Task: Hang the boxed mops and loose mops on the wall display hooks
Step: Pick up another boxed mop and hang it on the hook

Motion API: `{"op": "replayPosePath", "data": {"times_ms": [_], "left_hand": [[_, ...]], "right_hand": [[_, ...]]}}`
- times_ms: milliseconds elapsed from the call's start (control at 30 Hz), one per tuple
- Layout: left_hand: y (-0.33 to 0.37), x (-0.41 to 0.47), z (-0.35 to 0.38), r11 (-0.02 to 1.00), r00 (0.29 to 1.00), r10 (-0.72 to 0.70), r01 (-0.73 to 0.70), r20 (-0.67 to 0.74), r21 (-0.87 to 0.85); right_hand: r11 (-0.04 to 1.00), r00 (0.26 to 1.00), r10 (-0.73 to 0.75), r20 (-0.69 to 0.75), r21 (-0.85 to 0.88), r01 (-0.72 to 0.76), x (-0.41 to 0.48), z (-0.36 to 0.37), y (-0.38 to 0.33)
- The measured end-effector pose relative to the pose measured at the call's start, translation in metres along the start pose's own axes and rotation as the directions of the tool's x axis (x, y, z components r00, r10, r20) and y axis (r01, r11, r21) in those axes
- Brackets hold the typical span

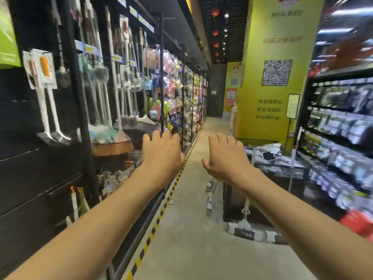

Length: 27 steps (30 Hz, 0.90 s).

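Left hand (161, 152), right hand (226, 156): stretched forward over aisle, fingers loose and slightly bent, gripping nothing. Hung mops (50, 93) on wall rack (80, 98) at left, heads down. Floor mops (245, 229) lying at right beside dark box (232, 201), contents hidden. Right shelves (343, 128) packed with blurred packets.

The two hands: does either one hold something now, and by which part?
Nothing is held. The left hand and the right hand are both open and empty, in the air.
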<state>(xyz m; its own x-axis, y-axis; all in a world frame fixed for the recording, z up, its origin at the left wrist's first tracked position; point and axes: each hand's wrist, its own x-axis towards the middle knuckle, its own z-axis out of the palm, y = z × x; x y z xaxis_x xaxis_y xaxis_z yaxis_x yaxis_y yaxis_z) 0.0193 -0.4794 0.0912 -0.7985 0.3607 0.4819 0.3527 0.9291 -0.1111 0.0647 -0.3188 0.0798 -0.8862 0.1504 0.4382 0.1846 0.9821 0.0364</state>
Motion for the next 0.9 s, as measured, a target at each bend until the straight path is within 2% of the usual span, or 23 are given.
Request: {"op": "replayPosePath", "data": {"times_ms": [167,333,633,900], "left_hand": [[0.086,0.044,0.042,0.982,0.986,0.168,-0.165,0.023,-0.094],[0.171,0.086,0.085,0.920,0.941,0.338,-0.331,-0.001,-0.209],[0.316,0.170,0.155,0.731,0.790,0.613,-0.571,-0.009,-0.375],[0.428,0.200,0.206,0.551,0.631,0.775,-0.704,-0.039,-0.449]], "right_hand": [[0.982,0.982,0.176,0.072,-0.079,-0.171,-0.005,0.034,0.083],[0.920,0.923,0.365,0.121,-0.198,-0.338,-0.010,0.061,0.161],[0.729,0.735,0.661,0.151,-0.363,-0.580,-0.005,0.104,0.288],[0.549,0.560,0.820,0.116,-0.432,-0.715,-0.020,0.140,0.370]]}}
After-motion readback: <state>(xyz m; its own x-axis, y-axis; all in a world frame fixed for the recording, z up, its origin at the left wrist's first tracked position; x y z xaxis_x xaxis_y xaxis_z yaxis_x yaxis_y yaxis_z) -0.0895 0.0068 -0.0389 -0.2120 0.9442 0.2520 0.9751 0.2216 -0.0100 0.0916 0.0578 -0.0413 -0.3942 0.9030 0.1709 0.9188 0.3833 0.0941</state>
